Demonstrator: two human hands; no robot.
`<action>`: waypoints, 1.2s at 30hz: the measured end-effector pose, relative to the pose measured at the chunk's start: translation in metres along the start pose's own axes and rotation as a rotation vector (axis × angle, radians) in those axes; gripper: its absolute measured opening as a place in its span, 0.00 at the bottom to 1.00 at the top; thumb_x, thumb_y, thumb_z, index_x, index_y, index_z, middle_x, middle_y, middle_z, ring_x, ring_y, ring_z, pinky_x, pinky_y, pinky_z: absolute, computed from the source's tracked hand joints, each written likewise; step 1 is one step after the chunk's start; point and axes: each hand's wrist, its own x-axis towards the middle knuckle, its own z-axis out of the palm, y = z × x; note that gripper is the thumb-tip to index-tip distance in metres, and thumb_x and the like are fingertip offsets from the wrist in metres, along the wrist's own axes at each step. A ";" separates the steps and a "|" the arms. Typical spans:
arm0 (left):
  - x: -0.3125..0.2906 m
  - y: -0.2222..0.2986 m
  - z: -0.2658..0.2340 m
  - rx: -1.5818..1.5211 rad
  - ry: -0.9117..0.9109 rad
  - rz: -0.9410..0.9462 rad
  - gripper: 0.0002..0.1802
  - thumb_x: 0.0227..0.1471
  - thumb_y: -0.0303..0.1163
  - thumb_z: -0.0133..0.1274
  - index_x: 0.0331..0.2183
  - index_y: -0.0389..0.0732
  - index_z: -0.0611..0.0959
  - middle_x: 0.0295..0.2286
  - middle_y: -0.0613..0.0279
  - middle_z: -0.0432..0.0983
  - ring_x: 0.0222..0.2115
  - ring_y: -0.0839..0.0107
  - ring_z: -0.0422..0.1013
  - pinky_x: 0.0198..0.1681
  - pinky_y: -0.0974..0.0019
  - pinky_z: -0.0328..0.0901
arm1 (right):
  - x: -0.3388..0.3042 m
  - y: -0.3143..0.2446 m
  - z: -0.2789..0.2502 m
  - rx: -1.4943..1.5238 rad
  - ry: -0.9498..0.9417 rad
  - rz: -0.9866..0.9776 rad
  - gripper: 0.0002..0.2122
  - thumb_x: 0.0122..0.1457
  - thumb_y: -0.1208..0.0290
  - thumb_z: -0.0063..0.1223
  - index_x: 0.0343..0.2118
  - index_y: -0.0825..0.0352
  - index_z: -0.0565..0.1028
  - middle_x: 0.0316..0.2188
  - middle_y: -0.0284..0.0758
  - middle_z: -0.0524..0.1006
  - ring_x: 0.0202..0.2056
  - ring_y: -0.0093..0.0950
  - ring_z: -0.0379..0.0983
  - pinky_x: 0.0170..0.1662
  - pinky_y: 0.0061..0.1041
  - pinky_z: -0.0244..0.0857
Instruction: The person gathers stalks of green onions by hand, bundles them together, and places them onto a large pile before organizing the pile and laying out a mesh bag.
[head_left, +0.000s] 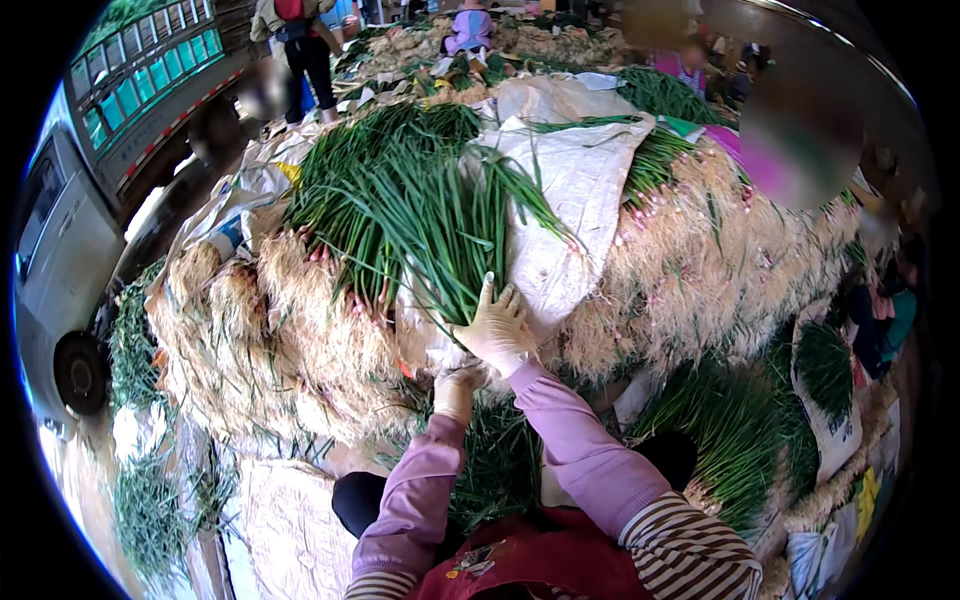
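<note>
A loose bunch of green onions (440,225) lies in front of me on the piled heap, its leaves fanning away from me. My right hand (497,325), in a pale glove, rests on the near end of this bunch with thumb and fingers spread. Just below it, close to the right wrist, is my left hand (455,394), also gloved. Its fingers are hidden at the near edge of the heap, so any hold cannot be seen. A white woven sack (575,215) lies beside the bunch on the right.
Pale roots (330,370) face me along the heap's near side. More green onions (720,430) lie low on the right. A white sheet (285,515) is at the lower left. Beyond it stands a truck (65,260). People (300,50) are at the far side.
</note>
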 end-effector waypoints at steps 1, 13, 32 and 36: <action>-0.004 0.000 0.016 -0.037 0.008 0.038 0.08 0.43 0.19 0.47 0.31 0.33 0.74 0.27 0.57 0.73 0.28 0.68 0.71 0.34 0.66 0.69 | -0.001 -0.003 0.005 0.011 -0.004 -0.019 0.55 0.39 0.37 0.54 0.60 0.69 0.38 0.57 0.62 0.46 0.59 0.55 0.40 0.57 0.55 0.37; -0.018 0.045 0.050 -0.235 0.000 -0.010 0.22 0.49 0.43 0.52 0.43 0.40 0.71 0.40 0.61 0.71 0.42 0.65 0.67 0.46 0.60 0.61 | 0.041 0.030 0.010 0.305 0.102 -0.207 0.49 0.41 0.67 0.61 0.59 0.74 0.37 0.54 0.60 0.53 0.49 0.49 0.63 0.51 0.34 0.59; -0.037 0.099 0.041 0.438 0.077 0.362 0.13 0.52 0.29 0.48 0.18 0.36 0.77 0.12 0.70 0.64 0.13 0.82 0.57 0.18 0.76 0.53 | 0.061 -0.018 0.007 -0.177 0.170 -0.149 0.47 0.41 0.74 0.56 0.61 0.65 0.36 0.58 0.57 0.47 0.37 0.44 0.70 0.37 0.35 0.69; -0.053 0.155 0.044 0.138 0.125 0.437 0.08 0.54 0.27 0.44 0.28 0.34 0.77 0.21 0.68 0.69 0.22 0.79 0.62 0.29 0.75 0.60 | 0.112 0.005 -0.023 -0.510 0.209 -0.163 0.42 0.45 0.75 0.53 0.62 0.56 0.42 0.57 0.54 0.52 0.28 0.36 0.74 0.29 0.31 0.69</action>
